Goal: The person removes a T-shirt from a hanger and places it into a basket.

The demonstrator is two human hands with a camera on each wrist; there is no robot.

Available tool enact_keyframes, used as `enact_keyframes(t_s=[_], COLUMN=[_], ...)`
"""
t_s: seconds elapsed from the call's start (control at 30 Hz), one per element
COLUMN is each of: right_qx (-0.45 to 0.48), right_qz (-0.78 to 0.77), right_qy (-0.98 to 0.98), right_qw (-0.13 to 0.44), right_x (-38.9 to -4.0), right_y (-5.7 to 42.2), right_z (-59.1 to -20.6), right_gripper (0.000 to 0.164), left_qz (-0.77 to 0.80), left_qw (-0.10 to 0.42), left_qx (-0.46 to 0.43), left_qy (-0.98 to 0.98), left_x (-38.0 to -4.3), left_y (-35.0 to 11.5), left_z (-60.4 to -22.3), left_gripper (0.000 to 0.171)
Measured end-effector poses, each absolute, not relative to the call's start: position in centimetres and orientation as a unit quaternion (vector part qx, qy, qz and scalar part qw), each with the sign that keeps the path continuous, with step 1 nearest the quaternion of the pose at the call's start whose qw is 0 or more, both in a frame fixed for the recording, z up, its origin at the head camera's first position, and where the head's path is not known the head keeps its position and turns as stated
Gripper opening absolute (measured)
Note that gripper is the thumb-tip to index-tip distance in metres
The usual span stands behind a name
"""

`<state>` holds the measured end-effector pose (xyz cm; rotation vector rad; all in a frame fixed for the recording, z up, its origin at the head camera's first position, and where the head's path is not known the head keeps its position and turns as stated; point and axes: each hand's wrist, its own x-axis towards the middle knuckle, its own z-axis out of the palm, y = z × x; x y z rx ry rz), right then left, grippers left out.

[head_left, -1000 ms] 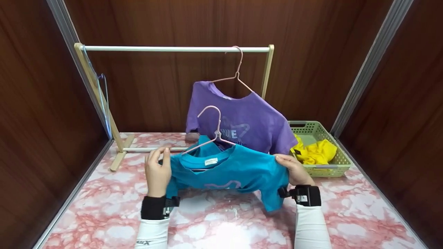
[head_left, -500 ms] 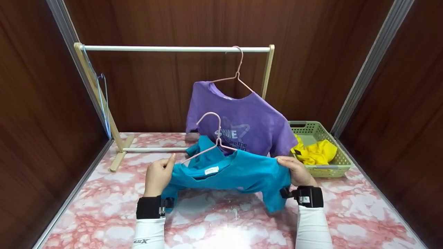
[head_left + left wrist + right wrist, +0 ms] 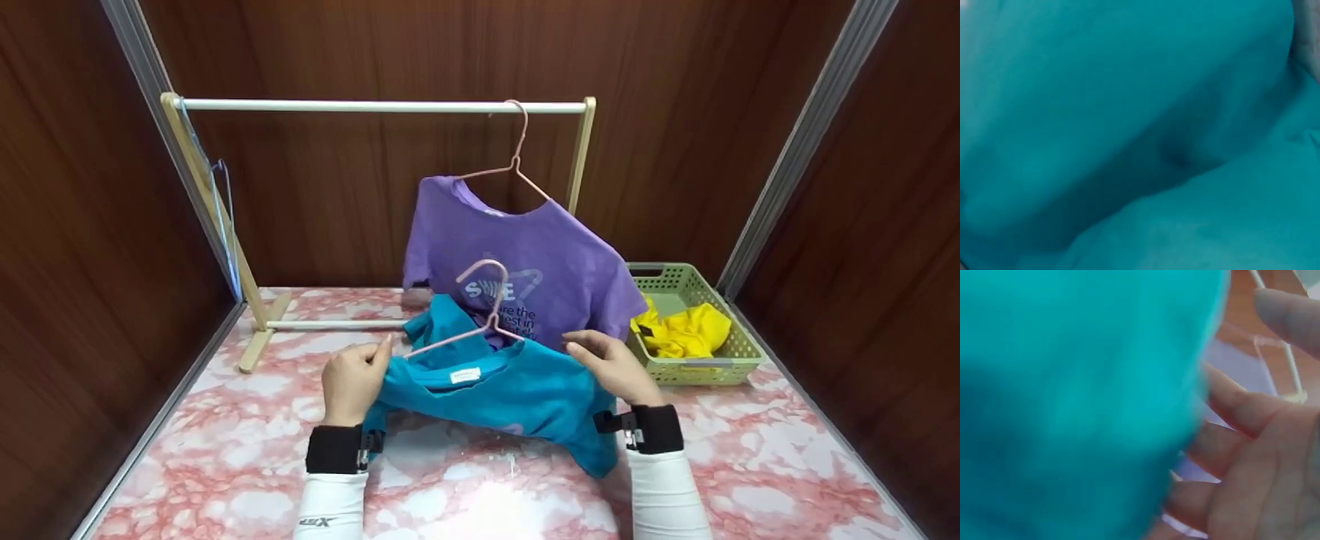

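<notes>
— What's gripped?
— The left hand (image 3: 354, 381) grips the teal shirt (image 3: 525, 397) at one shoulder. The right hand (image 3: 616, 369) is loosely spread, fingers behind the other shoulder, thumb free of it.
— Where's the teal shirt?
— Between both hands, over the table (image 3: 780, 465), a hanger (image 3: 493, 322) in its neck.
— And beyond?
— A purple shirt (image 3: 517, 236) hangs from the rack (image 3: 360, 106); beside it, a basket (image 3: 720, 369) holds yellow cloth (image 3: 694, 330).

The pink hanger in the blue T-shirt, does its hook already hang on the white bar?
No, the hook shows in front of the purple T-shirt, well below the white bar.
</notes>
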<state>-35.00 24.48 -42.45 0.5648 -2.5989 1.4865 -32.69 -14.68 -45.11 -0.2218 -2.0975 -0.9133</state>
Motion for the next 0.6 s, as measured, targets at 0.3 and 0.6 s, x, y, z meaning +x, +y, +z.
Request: enact_keyframes(t_s=[0.3,0.6], right_qx=[0.307,0.320], right_qz=[0.545,0.515], right_qy=[-0.778,-0.795], right_qw=[0.062,-0.001], right_x=[-33.0,-31.7], right_y=[19.2,16.3], right_z=[-41.6,-41.7], right_gripper=[0.027,0.028], left_qz=[-0.323,-0.342], left_qw=[0.448,0.420], left_qx=[-0.199,-0.222], left_qy=[-0.809,-0.811], left_x=[-32.9,-33.0], left_y=[-13.4,-12.7], left_z=[-45.4,-45.5], left_gripper=[0.058,0.059])
